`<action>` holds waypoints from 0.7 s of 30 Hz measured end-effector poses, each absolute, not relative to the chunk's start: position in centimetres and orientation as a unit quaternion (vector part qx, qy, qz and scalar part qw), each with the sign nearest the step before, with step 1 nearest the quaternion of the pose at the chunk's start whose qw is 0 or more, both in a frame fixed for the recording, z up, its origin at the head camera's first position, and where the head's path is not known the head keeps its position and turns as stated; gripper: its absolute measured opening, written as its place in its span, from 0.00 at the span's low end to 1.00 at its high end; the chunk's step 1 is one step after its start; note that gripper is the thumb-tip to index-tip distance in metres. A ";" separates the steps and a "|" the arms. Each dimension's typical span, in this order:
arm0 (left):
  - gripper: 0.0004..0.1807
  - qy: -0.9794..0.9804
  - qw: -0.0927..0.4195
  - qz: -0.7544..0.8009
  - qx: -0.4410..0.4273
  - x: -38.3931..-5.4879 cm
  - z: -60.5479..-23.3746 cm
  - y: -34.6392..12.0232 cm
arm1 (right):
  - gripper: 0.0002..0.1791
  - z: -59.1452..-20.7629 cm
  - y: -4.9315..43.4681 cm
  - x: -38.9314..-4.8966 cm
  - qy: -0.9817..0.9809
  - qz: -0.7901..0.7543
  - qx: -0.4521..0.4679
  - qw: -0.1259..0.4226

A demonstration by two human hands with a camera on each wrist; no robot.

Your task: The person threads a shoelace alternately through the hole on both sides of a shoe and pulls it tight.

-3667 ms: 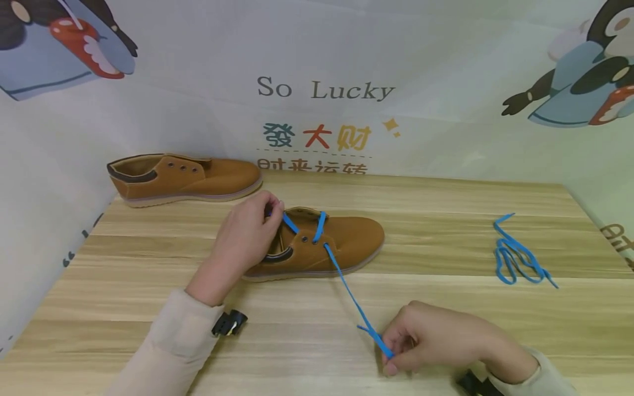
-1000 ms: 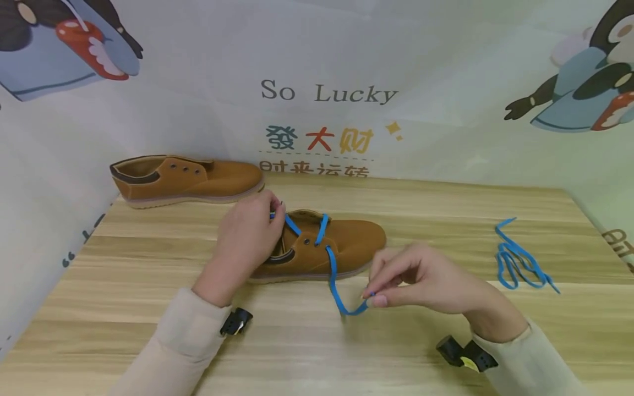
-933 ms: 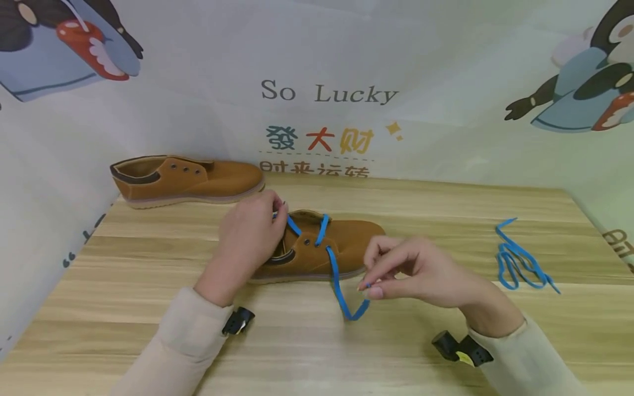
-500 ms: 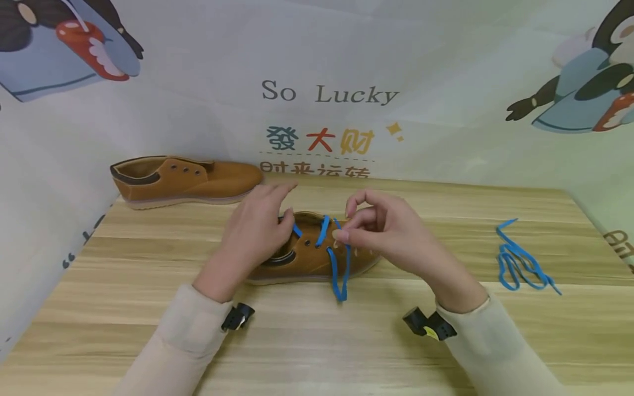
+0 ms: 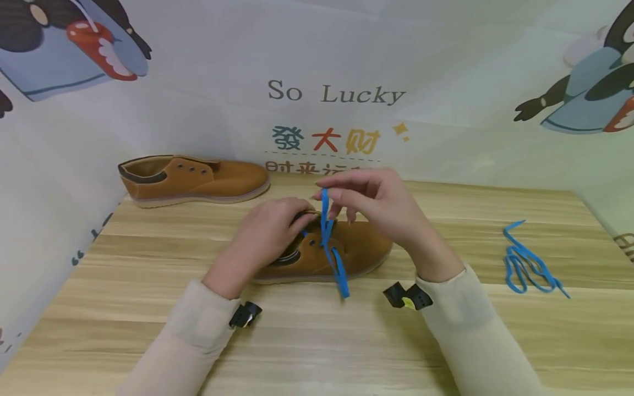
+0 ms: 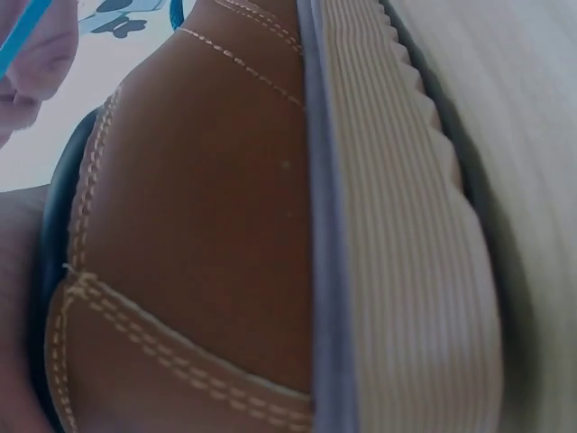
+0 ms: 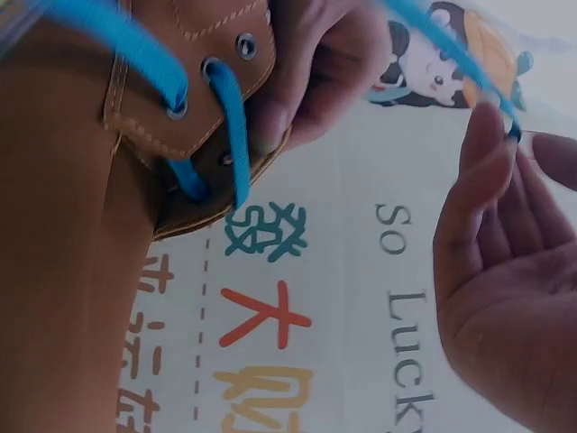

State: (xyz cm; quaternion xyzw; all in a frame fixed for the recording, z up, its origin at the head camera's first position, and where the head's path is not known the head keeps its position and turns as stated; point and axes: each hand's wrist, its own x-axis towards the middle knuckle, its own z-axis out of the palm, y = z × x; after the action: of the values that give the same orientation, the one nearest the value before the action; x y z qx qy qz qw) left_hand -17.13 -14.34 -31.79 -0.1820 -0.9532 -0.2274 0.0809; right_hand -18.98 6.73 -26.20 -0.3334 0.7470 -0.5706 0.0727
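A brown shoe (image 5: 356, 247) stands mid-table, a blue shoelace (image 5: 325, 206) threaded through some of its eyelets. My left hand (image 5: 262, 236) reaches across the shoe's opening; in the right wrist view its thumb (image 7: 270, 124) pinches the edge of the far eyelet flap (image 7: 189, 212). Above the shoe, my right hand (image 5: 378, 203) pinches the lace end between thumb and forefinger, its other fingers loosely bent. From there the lace runs down, loops over the near side and enters the front near eyelet. The shoe's stitched side (image 6: 198, 198) fills the left wrist view.
A second brown shoe (image 5: 238, 176), unlaced, stands at the back left by the printed backdrop (image 5: 337, 44). Another blue shoelace (image 5: 530, 264) lies bunched on the wooden table (image 5: 317, 341) at the right.
My right hand has carried the lace end from the front right up and over the shoe. My left hand let go of the lace's other part, opened briefly, then took the far flap.
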 end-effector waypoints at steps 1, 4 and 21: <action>0.12 -0.953 0.079 -0.231 -0.180 -17.1 -31.8 -14.3 | 0.15 -26.3 6.6 -19.2 0.740 -0.576 -0.339 0.076; 0.12 -0.953 0.076 -0.234 -0.177 -17.2 -31.9 -14.3 | 0.16 -27.0 6.2 -20.0 0.730 -0.585 -0.344 0.077; 0.12 -0.949 0.066 -0.254 -0.172 -17.1 -31.6 -14.3 | 0.10 -30.7 4.8 -22.2 0.797 -0.544 -0.262 0.033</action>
State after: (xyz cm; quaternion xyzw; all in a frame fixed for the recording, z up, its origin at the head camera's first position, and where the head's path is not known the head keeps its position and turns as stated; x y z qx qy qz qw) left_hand -17.08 -14.32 -31.64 -0.1717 -0.9495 -0.2543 0.0655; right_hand -22.24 4.77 -30.70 -0.2616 0.7966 -0.5439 0.0329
